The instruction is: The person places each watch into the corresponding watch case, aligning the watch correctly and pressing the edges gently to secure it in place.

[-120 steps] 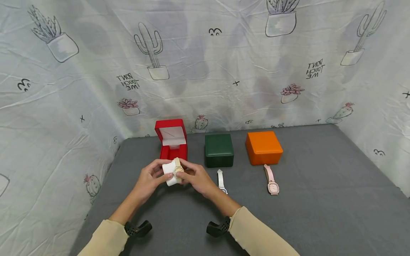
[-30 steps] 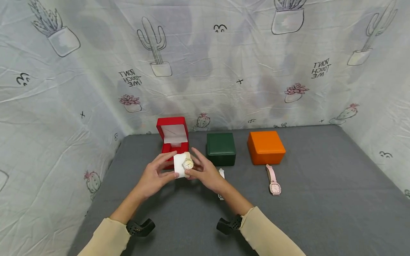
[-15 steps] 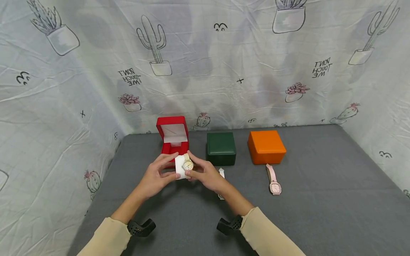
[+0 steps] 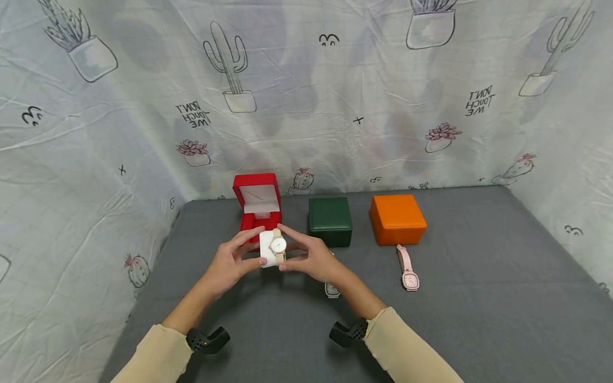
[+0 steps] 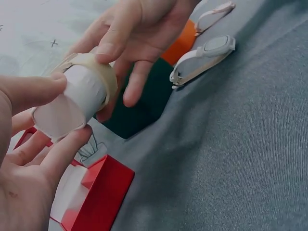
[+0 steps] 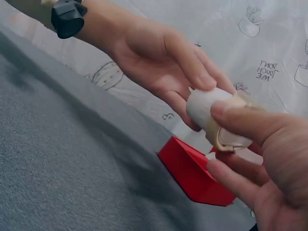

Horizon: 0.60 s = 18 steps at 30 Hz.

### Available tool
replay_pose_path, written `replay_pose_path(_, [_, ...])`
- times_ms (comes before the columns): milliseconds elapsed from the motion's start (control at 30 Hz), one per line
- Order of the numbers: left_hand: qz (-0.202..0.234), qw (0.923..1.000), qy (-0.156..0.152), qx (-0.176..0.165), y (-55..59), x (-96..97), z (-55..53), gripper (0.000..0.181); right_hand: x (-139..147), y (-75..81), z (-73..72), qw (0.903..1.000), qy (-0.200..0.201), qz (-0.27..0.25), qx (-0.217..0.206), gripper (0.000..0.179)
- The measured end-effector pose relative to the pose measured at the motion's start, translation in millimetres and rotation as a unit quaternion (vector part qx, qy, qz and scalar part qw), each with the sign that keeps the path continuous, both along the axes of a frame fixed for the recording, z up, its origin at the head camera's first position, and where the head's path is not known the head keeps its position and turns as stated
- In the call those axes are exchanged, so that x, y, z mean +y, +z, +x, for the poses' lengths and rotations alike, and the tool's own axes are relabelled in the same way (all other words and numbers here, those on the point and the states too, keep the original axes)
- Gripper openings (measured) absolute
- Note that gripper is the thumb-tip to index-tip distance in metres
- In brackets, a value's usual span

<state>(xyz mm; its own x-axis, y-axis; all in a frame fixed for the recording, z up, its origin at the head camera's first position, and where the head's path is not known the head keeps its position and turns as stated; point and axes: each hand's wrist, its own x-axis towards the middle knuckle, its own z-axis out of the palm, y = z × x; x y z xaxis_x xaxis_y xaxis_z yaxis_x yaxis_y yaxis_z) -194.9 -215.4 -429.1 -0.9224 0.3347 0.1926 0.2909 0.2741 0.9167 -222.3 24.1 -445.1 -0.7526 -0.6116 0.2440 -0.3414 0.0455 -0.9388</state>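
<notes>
In the head view a watch (image 4: pixel 278 245) with a cream strap and pale round face is wrapped around a white watch cushion (image 4: pixel 266 250), held up in front of an open red watch box (image 4: pixel 257 180). My left hand (image 4: pixel 224 268) grips the cushion's bare left end between thumb and fingers. From the right, my right hand (image 4: pixel 313 259) pinches the strapped end, its thumb low and index finger at the top. In the left wrist view the right thumb presses on the cream strap (image 5: pixel 108 79). The right wrist view shows the red box's (image 6: pixel 180 168) side beneath the hands.
A closed green box (image 4: pixel 330 221) and a closed orange box (image 4: pixel 397 219) stand right of the red one on the grey table (image 4: pixel 479 319). A white watch (image 4: pixel 332 290) lies partly behind the right wrist; a pink watch (image 4: pixel 409 279) lies before the orange box.
Over the seconds, both hands shifted slightly right with the cushion, which now stands straighter. In the last half second the watch face moved slightly left and up, and the right fingers spread around the strap.
</notes>
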Motion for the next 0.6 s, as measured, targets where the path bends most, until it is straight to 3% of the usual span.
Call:
replay_pose_path(267, [0.011,0.9994,-0.011,-0.032,3.2,-1.5,3.2,0.065,4.0,6.8,-1.9,0.9986,0.019,-0.02,-0.044,0.08])
replay_pose_path(600, [0.011,0.9986,-0.025,-0.045,7.3,1.7,1.7,0.065,3.1,8.6,-1.2,0.9989,0.009,-0.012,-0.045,0.08])
